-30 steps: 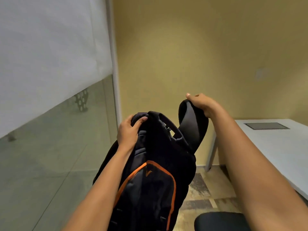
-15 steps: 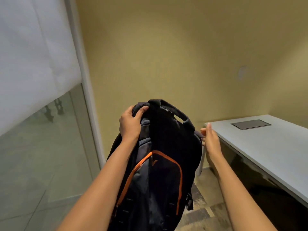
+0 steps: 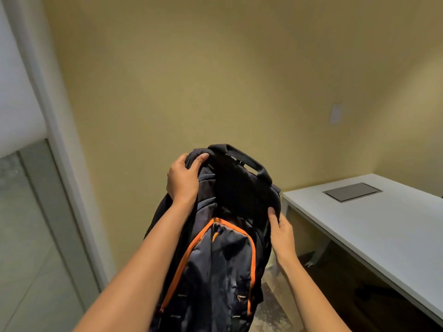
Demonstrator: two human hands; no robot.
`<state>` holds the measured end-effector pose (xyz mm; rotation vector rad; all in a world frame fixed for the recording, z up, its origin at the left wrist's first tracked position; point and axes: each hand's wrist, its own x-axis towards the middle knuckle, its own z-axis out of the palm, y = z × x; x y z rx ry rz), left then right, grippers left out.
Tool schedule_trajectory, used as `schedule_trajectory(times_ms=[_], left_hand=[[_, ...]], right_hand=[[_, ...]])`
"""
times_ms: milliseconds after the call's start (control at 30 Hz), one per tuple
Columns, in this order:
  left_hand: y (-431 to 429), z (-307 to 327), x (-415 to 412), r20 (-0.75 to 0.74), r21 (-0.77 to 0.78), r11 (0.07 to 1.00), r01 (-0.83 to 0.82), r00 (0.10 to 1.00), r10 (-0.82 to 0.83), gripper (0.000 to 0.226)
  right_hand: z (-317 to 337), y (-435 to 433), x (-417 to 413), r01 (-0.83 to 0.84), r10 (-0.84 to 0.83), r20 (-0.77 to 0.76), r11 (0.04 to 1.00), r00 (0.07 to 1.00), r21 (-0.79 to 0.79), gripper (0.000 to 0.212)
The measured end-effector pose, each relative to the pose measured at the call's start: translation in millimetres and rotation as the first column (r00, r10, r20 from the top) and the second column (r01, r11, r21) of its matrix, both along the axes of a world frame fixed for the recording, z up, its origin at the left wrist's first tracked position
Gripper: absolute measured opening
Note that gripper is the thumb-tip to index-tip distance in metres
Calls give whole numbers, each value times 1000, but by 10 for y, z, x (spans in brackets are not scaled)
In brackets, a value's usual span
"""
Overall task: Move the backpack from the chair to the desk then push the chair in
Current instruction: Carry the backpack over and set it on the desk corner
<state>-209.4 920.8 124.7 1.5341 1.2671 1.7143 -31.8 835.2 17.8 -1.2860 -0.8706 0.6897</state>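
Note:
A dark navy backpack (image 3: 223, 255) with orange zipper trim hangs upright in the air in front of me, left of the desk. My left hand (image 3: 183, 179) grips its top left corner beside the carry handle. My right hand (image 3: 281, 232) holds its right side, thumb pressed on the fabric. The white desk (image 3: 383, 231) stands to the right, its near corner just beside the backpack. The chair is not in view.
A grey cable hatch (image 3: 352, 191) is set into the desk top at the back. A yellow wall (image 3: 215, 80) is straight ahead with a wall plate (image 3: 335, 113). A glass partition with a white frame (image 3: 55, 164) runs along the left. Patterned floor shows below.
My right hand let go of the chair back, came to the backpack's right side and now holds it. The view turned right, so the desk looms larger and the chair is gone from view.

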Motion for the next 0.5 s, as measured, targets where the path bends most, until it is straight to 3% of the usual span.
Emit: schedule_trajectory(times_ms=[200,500], left_hand=[[792,65,391,0,33,999,34,999,-34,39],[1707,-93,1052,118,-33,995,99,989,-94,31]], right_hand=[[171,773,347,181,-178,-92,983,980,29,47],[357,1583,1059,338,-337,-26,940,941,39,45]])
